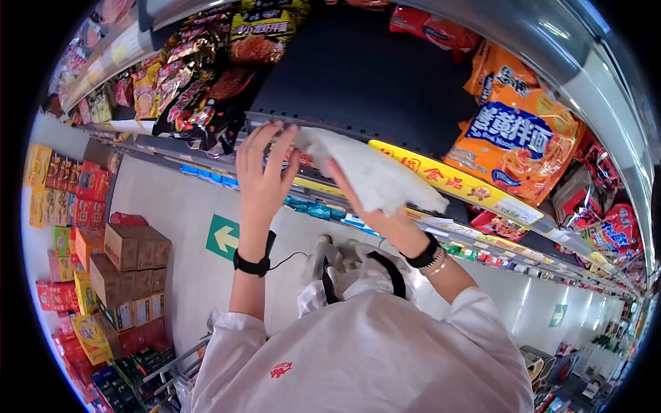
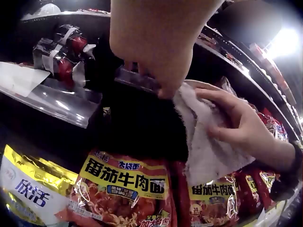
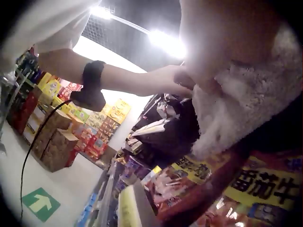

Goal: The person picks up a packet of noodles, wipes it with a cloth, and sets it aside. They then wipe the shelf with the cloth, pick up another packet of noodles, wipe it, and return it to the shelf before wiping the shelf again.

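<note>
A fuzzy white cloth (image 1: 375, 172) drapes over the front edge of a dark shelf (image 1: 351, 76). My right hand (image 1: 389, 224) grips the cloth, with the fingers partly hidden under it in the head view. To its left, my left hand (image 1: 265, 165) reaches over the same edge, its fingers bent around a clear plastic strip (image 2: 137, 79) with the thumb on the near side. In the left wrist view the cloth's end lies right beside the left thumb. The yellow price rail (image 1: 454, 180) runs along the shelf front, to the right of the cloth.
Orange noodle packs (image 1: 509, 131) stand to the right on the shelf, dark noodle packs (image 1: 213, 103) to the left. Red noodle bags (image 2: 123, 189) sit on a lower level. Cardboard boxes (image 1: 134, 258) are stacked on the floor at left, near a green arrow sign (image 1: 223, 237).
</note>
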`<state>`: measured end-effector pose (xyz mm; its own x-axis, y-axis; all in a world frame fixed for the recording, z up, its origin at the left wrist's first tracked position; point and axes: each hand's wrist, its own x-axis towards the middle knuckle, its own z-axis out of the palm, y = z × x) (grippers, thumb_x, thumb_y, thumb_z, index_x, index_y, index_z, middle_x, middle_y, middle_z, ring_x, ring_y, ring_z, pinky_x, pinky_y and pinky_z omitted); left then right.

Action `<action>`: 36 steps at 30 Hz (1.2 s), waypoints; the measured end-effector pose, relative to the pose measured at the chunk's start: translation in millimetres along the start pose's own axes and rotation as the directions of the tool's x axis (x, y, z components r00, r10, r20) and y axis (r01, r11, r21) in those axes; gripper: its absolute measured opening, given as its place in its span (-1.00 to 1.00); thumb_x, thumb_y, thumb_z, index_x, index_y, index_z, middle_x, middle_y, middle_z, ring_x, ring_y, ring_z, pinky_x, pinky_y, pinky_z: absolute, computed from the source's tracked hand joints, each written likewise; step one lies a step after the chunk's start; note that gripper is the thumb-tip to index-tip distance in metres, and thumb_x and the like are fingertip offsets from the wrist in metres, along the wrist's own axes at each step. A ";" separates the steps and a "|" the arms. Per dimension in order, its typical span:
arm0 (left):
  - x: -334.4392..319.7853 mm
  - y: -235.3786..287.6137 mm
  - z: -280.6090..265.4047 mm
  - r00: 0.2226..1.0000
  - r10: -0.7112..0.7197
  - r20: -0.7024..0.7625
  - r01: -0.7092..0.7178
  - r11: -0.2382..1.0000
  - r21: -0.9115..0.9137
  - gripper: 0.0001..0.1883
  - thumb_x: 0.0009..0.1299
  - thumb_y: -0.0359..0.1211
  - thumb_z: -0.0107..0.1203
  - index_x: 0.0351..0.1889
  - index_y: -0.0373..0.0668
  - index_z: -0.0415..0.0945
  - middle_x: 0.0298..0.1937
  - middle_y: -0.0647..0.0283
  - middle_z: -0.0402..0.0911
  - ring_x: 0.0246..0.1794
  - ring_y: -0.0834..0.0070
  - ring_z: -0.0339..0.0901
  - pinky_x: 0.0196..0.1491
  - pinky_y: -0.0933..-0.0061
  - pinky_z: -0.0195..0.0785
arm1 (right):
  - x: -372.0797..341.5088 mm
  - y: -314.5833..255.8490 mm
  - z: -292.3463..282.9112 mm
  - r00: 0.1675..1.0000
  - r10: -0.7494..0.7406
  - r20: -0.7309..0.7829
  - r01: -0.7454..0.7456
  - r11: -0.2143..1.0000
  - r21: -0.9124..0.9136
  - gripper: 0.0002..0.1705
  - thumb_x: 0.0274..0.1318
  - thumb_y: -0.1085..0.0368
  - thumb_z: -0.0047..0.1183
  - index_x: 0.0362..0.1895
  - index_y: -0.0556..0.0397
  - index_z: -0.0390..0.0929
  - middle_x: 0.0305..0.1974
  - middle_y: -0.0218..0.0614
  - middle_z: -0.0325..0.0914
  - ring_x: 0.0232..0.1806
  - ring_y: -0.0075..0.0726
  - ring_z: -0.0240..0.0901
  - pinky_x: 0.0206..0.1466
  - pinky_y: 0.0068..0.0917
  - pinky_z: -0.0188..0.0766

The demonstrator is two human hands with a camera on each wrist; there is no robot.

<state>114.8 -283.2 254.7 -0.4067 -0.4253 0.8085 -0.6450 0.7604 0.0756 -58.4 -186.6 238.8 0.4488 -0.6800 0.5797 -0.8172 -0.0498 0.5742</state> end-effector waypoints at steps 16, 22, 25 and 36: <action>14.4 1.1 1.6 0.999 -0.025 0.033 0.025 1.000 -0.015 -0.58 -0.10 -0.43 0.23 -0.23 -0.06 0.40 -0.15 0.26 0.32 -0.06 0.20 0.22 0.05 0.13 0.12 | -102.2 66.9 -13.7 0.955 0.290 -0.060 -0.275 0.943 0.187 -0.56 -0.24 0.52 0.04 -0.13 -0.02 0.42 0.02 -0.18 0.30 0.04 -0.08 0.27 0.04 -0.33 0.31; 12.4 5.2 4.4 0.996 -0.066 0.056 0.066 0.998 -0.003 -0.62 -0.13 -0.46 0.22 -0.36 -0.10 0.30 -0.22 0.26 0.34 -0.09 0.20 0.21 0.04 0.12 0.06 | -79.3 53.4 -9.8 0.931 0.364 -0.033 -0.319 0.853 0.413 -0.51 -0.25 0.56 0.01 -0.09 0.04 0.39 0.02 -0.19 0.31 0.04 -0.11 0.24 0.10 -0.28 0.22; 8.3 4.2 8.1 0.998 -0.061 0.010 0.061 0.998 -0.006 -0.63 -0.13 -0.46 0.22 -0.39 -0.08 0.28 -0.26 0.28 0.35 -0.12 0.23 0.22 0.01 0.13 0.05 | -56.6 41.0 -8.3 0.938 0.345 -0.034 -0.291 0.836 0.466 -0.50 -0.21 0.52 -0.01 -0.03 0.01 0.39 0.01 -0.29 0.34 -0.08 -0.30 0.36 0.00 -0.43 0.32; 12.5 3.5 6.2 0.997 -0.083 0.006 0.083 0.994 -0.071 -0.62 -0.15 -0.54 0.17 -0.34 -0.10 0.31 -0.23 0.28 0.35 -0.13 0.26 0.24 -0.04 0.22 0.06 | 31.1 -6.0 -21.2 0.873 0.449 0.188 -0.459 0.633 0.623 -0.38 -0.37 0.59 0.00 -0.01 0.12 0.34 -0.16 -0.17 0.28 -0.13 -0.07 0.24 -0.08 -0.29 0.27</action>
<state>103.5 -288.9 261.5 -0.3556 -0.4895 0.7962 -0.6292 0.7553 0.1833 -32.0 -191.9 265.7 -0.0430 -0.7537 0.6558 -0.9489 -0.1747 -0.2629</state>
